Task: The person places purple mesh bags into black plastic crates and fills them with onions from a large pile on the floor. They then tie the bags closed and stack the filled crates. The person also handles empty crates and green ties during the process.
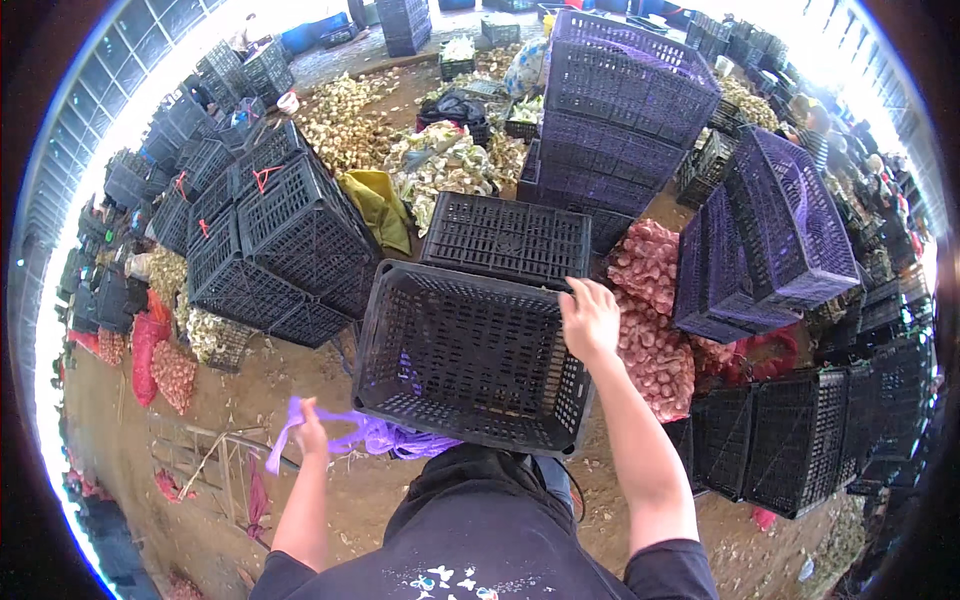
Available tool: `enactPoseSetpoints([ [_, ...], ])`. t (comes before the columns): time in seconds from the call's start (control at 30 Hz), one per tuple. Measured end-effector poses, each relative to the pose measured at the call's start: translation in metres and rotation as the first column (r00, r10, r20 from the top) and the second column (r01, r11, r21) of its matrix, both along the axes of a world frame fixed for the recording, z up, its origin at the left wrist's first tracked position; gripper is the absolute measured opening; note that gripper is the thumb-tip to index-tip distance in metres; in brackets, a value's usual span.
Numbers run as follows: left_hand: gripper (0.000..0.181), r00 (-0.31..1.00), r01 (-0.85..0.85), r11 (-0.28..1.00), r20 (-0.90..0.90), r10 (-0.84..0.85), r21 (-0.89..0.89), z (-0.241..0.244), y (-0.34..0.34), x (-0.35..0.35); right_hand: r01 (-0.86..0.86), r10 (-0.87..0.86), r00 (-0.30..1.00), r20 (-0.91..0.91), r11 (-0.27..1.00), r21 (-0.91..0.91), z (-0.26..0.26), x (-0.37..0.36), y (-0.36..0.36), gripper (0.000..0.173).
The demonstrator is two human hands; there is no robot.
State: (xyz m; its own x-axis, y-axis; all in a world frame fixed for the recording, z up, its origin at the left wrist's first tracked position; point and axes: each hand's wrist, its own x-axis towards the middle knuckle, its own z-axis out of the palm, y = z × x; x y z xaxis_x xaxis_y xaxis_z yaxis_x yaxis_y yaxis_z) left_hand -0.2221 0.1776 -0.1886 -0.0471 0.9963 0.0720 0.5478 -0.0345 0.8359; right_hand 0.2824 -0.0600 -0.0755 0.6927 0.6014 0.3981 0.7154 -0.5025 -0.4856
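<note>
In front of me is a black plastic crate (pixel 472 352), tilted so its bare slotted inside faces up. My right hand (pixel 590 319) is at its far right corner, fingers bent over the rim; how firmly they grip cannot be made out. Off the crate's near left corner, my left hand (pixel 310 431) pinches a strip of purple netting (pixel 281 442). That strip runs to a bunched heap of purple netting (pixel 405 441) between the crate and my waist. Another black crate (pixel 506 236) sits directly behind, its slotted face towards me.
Stacked black crates (pixel 300 232) with red ties stand left. Purple-netted crates (pixel 622 120) rise behind, with more (pixel 765 232) to the right. Net sacks of garlic bulbs (pixel 649 352) lie beside my right arm. A metal-framed cart (pixel 225 465) is low left. Loose garlic (pixel 345 120) covers ground farther back.
</note>
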Motion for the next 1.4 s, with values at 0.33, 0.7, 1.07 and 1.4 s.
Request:
enactPoseSetpoints([
  [0.33, 0.041, 0.945, 0.182, 0.957, -0.23, -0.234, -0.225, 0.04, -0.031, 0.113, -0.187, 0.043, 0.957, -0.285, 0.844, -0.502, -0.017, 0.044, 0.037, 0.052],
  [0.7, 0.041, 0.98, 0.173, 0.946, -0.049, -0.193, -0.275, 0.027, -0.036, 0.114, 0.229, -0.257, 0.737, -0.625, 0.965, -0.127, -0.053, 0.13, -0.103, 0.034],
  [1.07, 0.036, 0.968, 0.25, 0.937, 0.058, -0.244, -0.245, 0.04, -0.037, 0.13, 0.238, -0.02, 0.268, -0.963, 0.97, 0.047, -0.059, 0.082, -0.026, 0.025],
  [1.4, 0.04, 0.981, 0.131, 0.936, -0.093, -0.169, -0.326, 0.031, -0.033, 0.119, 0.391, 0.066, 0.337, -0.939, 0.898, 0.203, -0.059, 0.093, -0.025, 0.035],
])
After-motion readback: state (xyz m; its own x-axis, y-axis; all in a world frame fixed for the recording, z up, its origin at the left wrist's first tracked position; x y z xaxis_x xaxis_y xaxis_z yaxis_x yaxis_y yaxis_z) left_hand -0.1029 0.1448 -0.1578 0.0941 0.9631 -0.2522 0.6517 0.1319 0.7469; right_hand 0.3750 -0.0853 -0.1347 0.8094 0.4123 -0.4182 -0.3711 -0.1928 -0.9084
